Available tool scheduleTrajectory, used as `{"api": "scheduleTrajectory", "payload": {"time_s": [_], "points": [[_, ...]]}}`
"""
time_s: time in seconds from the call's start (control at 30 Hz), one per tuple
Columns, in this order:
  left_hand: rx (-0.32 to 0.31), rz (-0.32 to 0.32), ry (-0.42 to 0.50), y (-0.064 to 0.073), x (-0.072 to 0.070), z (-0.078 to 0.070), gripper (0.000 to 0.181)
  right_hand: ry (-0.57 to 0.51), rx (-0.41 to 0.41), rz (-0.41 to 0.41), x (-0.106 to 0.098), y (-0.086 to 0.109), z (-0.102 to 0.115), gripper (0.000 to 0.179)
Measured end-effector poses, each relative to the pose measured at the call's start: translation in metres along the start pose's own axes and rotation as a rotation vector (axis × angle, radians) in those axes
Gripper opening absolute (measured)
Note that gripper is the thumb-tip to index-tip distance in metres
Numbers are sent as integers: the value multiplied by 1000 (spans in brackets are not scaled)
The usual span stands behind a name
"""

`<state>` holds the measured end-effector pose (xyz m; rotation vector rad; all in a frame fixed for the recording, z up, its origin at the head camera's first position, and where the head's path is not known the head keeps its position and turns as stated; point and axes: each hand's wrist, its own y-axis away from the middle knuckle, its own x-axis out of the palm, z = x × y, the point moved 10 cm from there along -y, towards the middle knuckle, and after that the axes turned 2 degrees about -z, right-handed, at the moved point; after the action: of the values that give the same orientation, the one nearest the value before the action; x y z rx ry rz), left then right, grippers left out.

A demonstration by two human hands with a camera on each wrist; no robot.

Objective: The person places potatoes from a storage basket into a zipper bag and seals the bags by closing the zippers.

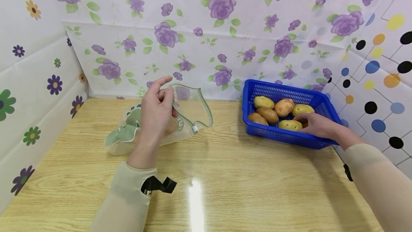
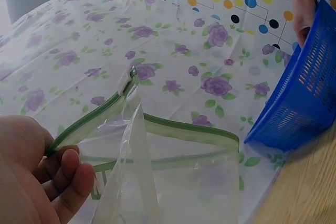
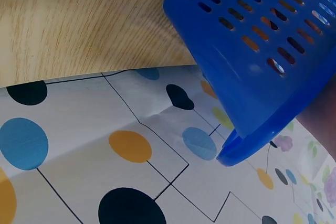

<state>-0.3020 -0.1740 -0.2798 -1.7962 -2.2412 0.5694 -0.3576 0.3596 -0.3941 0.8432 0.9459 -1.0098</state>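
A clear zip bag (image 1: 193, 107) with a green-edged mouth and a white slider lies on the table, its mouth standing open toward the right. My left hand (image 1: 157, 108) pinches the rim of that mouth between thumb and fingers; the left wrist view shows the zip bag (image 2: 194, 177) hanging from the left hand (image 2: 47, 177). Over at the right, my right hand (image 1: 317, 124) reaches into a blue plastic basket (image 1: 283, 134), with its fingers and thumb curled round a potato mostly hidden beneath them. Beside it lie a yellow potato (image 1: 290, 125) and several others.
The basket stands at the table's back right, close to the dotted sheet (image 1: 386, 81). Flowered sheeting (image 1: 199, 53) hangs behind the wooden table (image 1: 225, 182). In the right wrist view, the basket's slotted wall (image 3: 236, 61) covers the right hand's fingers.
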Motion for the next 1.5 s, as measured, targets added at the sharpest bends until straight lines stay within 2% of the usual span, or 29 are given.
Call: {"api": "scheduleTrajectory", "payload": {"time_s": [0.1,0.3,0.57,0.7,1.0,1.33,1.5], "points": [[2,-1,-2,0,0,0,37,-17,5,-24,-3,3,1,54],[9,-1,-19,0,0,0,38,-58,43,-60,-9,10,5,79],[-2,1,-18,1,-1,1,38,-153,113,-130,-29,16,19,89],[0,-2,-22,0,-1,0,38,-188,123,-177,-39,18,32,92],[-2,0,-27,1,-2,-1,38,-236,107,-276,-54,15,89,97],[-3,1,-16,1,-2,-2,38,-322,-32,-289,-61,11,167,77],[-15,-5,-13,1,-3,-1,38,-337,-86,-287,-58,7,200,74]]}}
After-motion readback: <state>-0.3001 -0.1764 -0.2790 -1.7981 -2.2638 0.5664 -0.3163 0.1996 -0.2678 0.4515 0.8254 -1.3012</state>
